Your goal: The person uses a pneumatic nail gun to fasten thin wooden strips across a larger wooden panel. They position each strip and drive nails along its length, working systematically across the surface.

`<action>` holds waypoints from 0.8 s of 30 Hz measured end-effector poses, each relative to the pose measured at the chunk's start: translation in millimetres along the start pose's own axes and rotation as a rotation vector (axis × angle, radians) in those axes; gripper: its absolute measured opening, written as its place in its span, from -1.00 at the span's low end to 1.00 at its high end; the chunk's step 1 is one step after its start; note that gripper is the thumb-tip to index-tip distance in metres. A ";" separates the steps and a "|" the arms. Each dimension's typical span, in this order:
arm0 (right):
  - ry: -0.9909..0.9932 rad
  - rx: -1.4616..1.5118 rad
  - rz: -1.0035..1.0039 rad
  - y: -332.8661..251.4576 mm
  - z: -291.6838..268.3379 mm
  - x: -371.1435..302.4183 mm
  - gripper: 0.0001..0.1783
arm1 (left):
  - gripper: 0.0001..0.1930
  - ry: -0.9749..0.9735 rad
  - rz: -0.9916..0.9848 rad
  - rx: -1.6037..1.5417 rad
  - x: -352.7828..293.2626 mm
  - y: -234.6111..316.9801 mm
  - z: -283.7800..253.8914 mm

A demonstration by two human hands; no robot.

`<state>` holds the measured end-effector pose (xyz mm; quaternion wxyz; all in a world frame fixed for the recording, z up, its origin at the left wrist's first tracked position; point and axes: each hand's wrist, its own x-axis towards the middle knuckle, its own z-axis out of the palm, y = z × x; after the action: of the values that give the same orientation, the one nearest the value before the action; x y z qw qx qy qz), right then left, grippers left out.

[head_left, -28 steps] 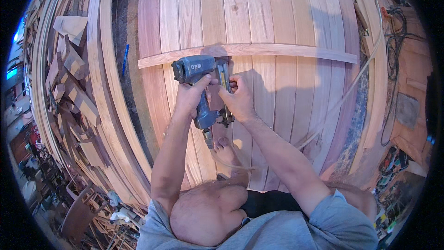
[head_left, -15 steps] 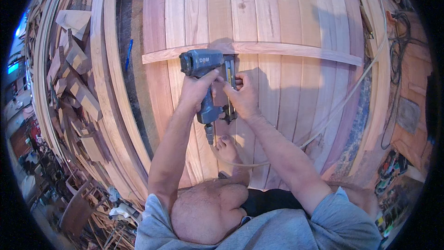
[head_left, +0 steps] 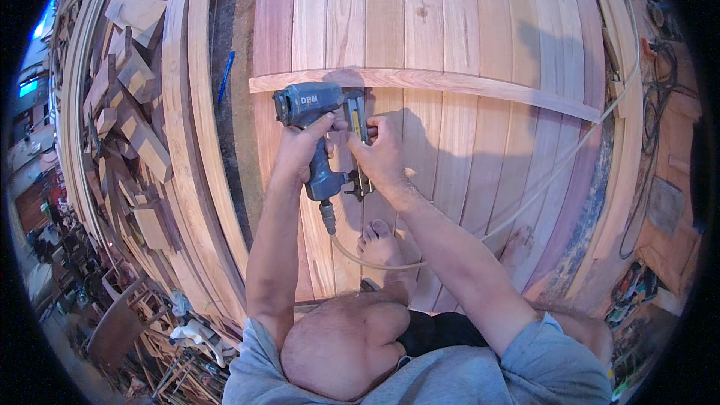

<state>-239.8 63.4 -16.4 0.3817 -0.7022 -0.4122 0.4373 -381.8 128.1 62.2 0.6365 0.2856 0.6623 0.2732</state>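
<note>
My left hand (head_left: pixel 301 150) is wrapped round the grip of a dark blue air nail gun (head_left: pixel 304 102), which lies over the boards with its head to the upper left. The fingers of my right hand (head_left: pixel 382 151) are closed at the gun's long narrow magazine (head_left: pixel 358 124); the fingertips are partly hidden. From the fitting at the grip's lower end, a pale air hose (head_left: pixel 536 199) loops away to the right. Just beyond the gun, a thin wooden strip (head_left: pixel 450 84) lies across a panel of side-by-side wooden boards (head_left: pixel 424 37).
My bare foot (head_left: pixel 380 244) rests on the boards below the gun. A blue pen (head_left: pixel 226 75) lies in the dark gap at left, beside long timbers (head_left: pixel 191 105) and a heap of wood offcuts (head_left: pixel 139 127). Dark cables (head_left: pixel 654 105) hang at the far right.
The nail gun and both hands have shifted left along the wooden strip, toward its left end. The boards sit further right in view. Both hands remain on the gun.
</note>
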 end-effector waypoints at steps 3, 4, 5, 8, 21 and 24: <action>0.017 -0.041 -0.022 4.9 -0.1 0.0 -0.45 | -0.81 -0.026 0.010 -0.008 2.3 0.0 1.1; 0.018 -0.050 -0.031 5.3 -0.2 -0.4 -0.45 | -0.81 -0.028 0.004 -0.006 2.9 0.8 1.0; 0.019 -0.067 -0.037 5.1 -0.4 -0.7 -0.45 | -0.81 -0.036 0.000 -0.004 3.5 1.6 0.4; -0.004 0.011 0.021 1.3 -1.1 -2.2 -0.46 | -0.80 -0.048 -0.039 0.043 5.5 4.8 -1.8; -0.055 -0.115 -0.121 -27.4 45.4 -5.7 -0.51 | -0.77 0.094 0.020 -0.066 -7.2 0.4 -55.0; -0.095 -0.107 -0.066 -27.5 54.8 -2.3 -0.52 | -0.76 0.117 -0.042 -0.038 -2.8 2.8 -64.1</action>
<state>-298.0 81.0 -8.9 0.3376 -0.6862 -0.4756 0.4348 -445.7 128.1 68.7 0.6077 0.2428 0.6989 0.2885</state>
